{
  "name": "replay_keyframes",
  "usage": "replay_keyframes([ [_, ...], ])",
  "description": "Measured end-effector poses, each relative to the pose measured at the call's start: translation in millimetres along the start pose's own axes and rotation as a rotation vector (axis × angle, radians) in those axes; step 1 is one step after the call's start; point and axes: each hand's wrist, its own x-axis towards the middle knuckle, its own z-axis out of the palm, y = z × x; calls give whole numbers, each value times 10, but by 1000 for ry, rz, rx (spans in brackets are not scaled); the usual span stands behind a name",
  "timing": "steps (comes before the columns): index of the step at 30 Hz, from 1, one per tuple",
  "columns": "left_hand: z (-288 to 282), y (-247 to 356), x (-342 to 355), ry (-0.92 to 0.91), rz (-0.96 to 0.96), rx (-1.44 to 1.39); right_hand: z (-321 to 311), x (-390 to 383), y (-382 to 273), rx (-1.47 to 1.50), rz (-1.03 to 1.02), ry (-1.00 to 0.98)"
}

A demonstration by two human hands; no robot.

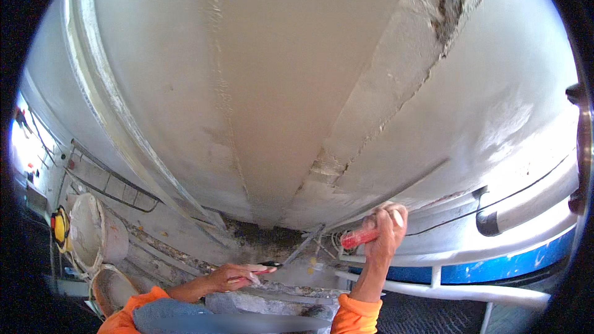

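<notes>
I face a corner of white plastered wall (pixel 266 86). My left hand (pixel 238 276) grips a slim metal chisel (pixel 300 248) by its dark handle, with the tip aimed up at a rough, dark, broken patch (pixel 260 232) at the foot of the corner. Raised to the right of it, my right hand (pixel 387 229) is closed around a tool with a red handle (pixel 357 239); the tool's head is hidden behind the hand. Both sleeves are orange. A grey lump of rubble (pixel 247 303) lies just below my hands.
Two plaster-smeared buckets (pixel 93 232) (pixel 111 287) stand at the lower left beside a yellow object (pixel 59 226). A white tube rail (pixel 445 287) runs across the lower right, above a blue band (pixel 495 266). A black cable (pixel 526 192) and a grey pipe (pixel 532 210) run along the right wall.
</notes>
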Motion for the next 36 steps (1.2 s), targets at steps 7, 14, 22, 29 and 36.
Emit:
replay_keyframes([
  [7, -53, -252, -325, 210, -114, 78, 1055, -443, -131, -556, -333, -2],
  [14, -143, -135, -390, 270, -136, 207, 1741, -165, -238, -774, -496, -28],
  [22, -111, -154, -648, 278, -242, 189, 1772, -38, 102, -711, -455, -53],
  [29, -143, -71, -756, 282, -230, 289, 1508, -436, 1159, -720, -293, -104],
  [36, -78, -23, -803, 351, -235, 219, 1470, -613, 889, -713, -307, -32],
])
